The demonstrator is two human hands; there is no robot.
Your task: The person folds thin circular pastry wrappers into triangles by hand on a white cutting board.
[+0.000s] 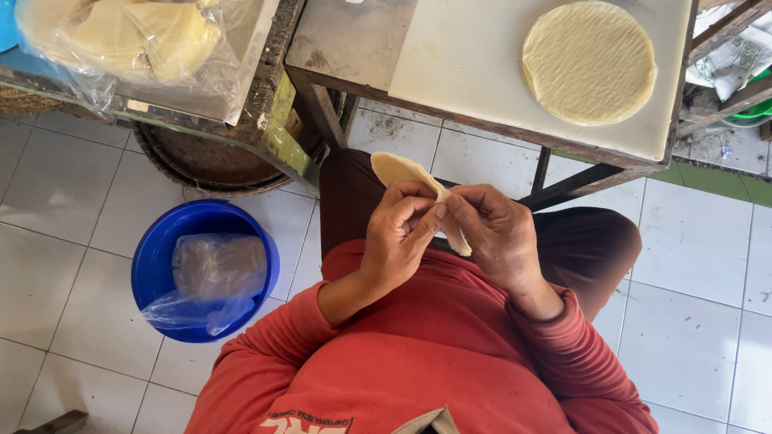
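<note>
White floor tiles below, both hands pinching dough over the lap.
Left hand [398, 233] and right hand [490, 229] clamp their fingers [430, 215] on a folded wrapper [402, 170]; bucket [157, 249] sits left, wrapper stack [589, 60] waits on the counter [450, 56] beyond.

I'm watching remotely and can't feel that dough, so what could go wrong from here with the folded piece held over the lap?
1. The folded dough piece is pinched only at its edge by the left hand and right hand; it looks thin and might tear.
2. It hangs over the lap, away from the white board; a slip could drop it onto the tiled floor.
</note>
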